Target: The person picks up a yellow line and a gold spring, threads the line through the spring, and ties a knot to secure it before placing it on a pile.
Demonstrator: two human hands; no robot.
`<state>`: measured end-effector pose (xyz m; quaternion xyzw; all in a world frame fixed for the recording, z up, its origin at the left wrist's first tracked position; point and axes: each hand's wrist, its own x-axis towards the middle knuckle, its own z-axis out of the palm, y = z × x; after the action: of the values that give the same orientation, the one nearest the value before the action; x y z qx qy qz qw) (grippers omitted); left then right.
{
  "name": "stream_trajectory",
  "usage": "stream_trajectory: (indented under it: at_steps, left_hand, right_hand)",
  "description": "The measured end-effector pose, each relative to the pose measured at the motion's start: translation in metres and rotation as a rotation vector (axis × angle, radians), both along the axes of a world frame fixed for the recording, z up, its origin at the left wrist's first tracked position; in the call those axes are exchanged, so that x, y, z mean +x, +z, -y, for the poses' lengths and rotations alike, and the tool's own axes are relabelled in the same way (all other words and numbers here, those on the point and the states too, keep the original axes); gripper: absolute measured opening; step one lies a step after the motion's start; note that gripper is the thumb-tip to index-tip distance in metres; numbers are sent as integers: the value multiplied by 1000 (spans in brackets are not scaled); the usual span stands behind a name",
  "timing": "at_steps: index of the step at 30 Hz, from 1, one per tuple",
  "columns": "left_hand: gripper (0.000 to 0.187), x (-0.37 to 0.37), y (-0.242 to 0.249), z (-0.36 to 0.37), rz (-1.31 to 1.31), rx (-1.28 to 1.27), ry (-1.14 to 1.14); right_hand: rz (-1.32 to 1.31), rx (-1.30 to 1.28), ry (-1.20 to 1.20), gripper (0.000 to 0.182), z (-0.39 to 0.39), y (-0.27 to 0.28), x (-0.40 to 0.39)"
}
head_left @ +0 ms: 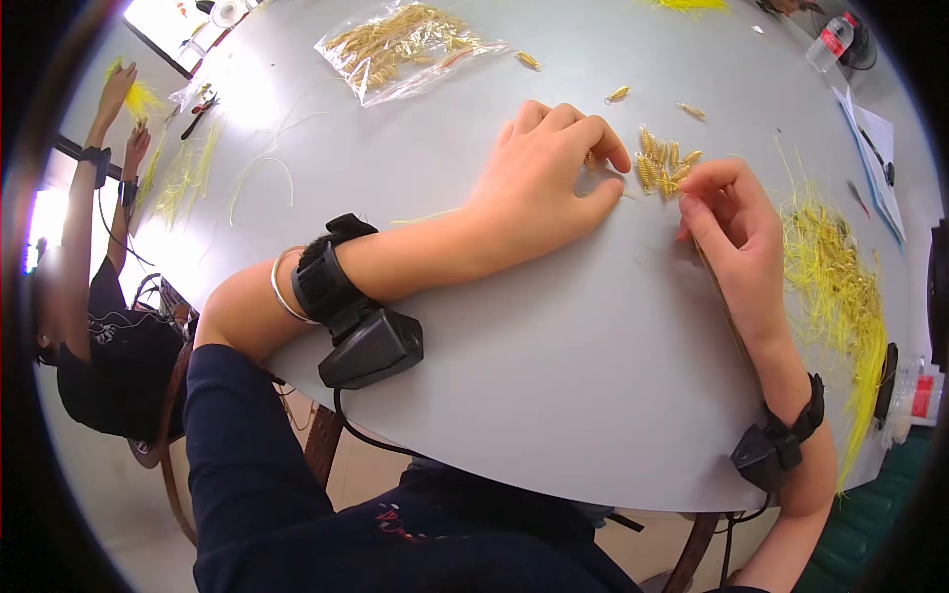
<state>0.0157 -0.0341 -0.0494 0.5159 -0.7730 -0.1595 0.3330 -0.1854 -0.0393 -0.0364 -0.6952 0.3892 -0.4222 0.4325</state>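
Observation:
Several small gold ribbed pieces (647, 163) lie in a loose cluster on the grey table (554, 395). My left hand (544, 163) rests just left of them, palm down, with its fingers apart and curved; another gold piece shows partly beneath its fingers. To the right of the cluster, my right hand (736, 212) has thumb and index finger pinched together. A thin dark strand (727, 306) runs down from that pinch along the palm and wrist. Two single gold pieces (618, 94) lie beyond the cluster.
A clear bag of gold pieces (400, 44) lies at the back. Yellow strands with gold pieces (840, 287) spread along the right side. Pliers (198, 117) and pale strands (188, 173) are at the left, near another person (109, 376). A bottle (832, 42) stands back right.

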Motion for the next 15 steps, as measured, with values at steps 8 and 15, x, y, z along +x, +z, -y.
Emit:
stream_trajectory:
  at_steps: [8, 15]
  left_hand:
    - [13, -1, -4, 1, 22, -102, -43]
    - [10, -4, -4, 2, -51, -44, -90]
  right_hand:
    - [-61, -71, -10, 11, 2, 0, -5]
    - [-59, -5, -73, 12, -2, 3, -2]
